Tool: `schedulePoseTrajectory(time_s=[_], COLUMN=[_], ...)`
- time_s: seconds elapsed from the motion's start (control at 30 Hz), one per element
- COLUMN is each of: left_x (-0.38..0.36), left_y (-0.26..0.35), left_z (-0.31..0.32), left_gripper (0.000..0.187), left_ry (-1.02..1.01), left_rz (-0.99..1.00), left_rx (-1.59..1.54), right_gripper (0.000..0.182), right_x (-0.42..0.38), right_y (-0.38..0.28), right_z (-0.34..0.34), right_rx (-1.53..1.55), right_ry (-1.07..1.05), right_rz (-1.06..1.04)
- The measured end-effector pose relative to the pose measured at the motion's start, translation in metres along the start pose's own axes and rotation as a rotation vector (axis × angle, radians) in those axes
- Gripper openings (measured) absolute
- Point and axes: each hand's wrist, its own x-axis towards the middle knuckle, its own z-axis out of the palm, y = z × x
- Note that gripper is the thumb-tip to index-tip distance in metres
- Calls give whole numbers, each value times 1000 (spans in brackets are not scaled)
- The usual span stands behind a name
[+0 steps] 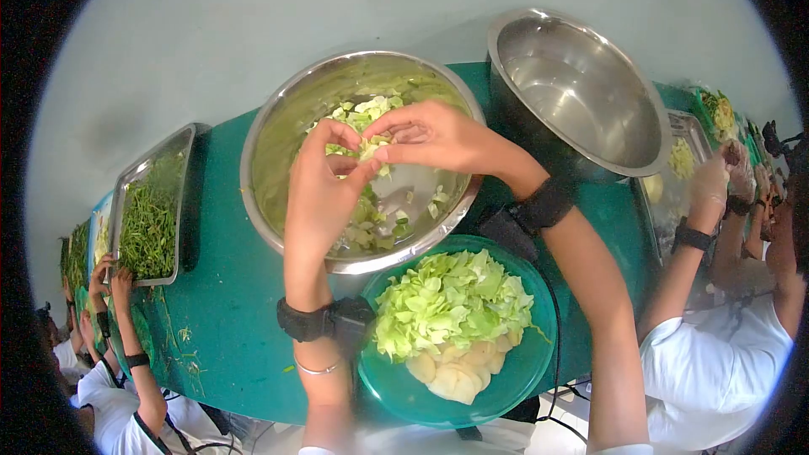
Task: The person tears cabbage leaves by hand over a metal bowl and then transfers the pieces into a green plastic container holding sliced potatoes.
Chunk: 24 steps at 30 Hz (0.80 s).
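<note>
Both my hands are over a large steel bowl (pixel 271 217) that holds torn green leaves (pixel 362 223). My left hand (pixel 330 173) pinches a small pale green leaf piece (pixel 372 150) between thumb and fingers. From the right, my right hand (pixel 425 136) grips the same piece, its thumb and fingers closed on it. Just below the bowl, a green plastic basin (pixel 531 371) holds a heap of light green leaves (pixel 451 299) with pale round slices (pixel 455 375) beside them.
A second steel bowl (pixel 569 93) stands tilted at the upper right. At left, a metal tray (pixel 187 202) holds chopped green stems (pixel 150 223). People in white shirts (pixel 716 371) work at both sides of the green table (pixel 240 320). A black cable (pixel 554 354) runs beside the basin.
</note>
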Motion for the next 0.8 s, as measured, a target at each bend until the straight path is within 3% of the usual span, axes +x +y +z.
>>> schedulePoseTrajectory(time_s=[0.47,0.8], left_x=[-1,0], left_y=[3,2], left_z=[-1,-3], left_gripper=[38,33], left_ry=[47,46], left_rz=[75,58], left_rx=[38,96], right_gripper=[28,32], right_x=[2,1], right_y=[-2,-1], right_z=[-1,2], right_rx=[-13,-152], right_ry=[73,77], right_rz=[-56,-74])
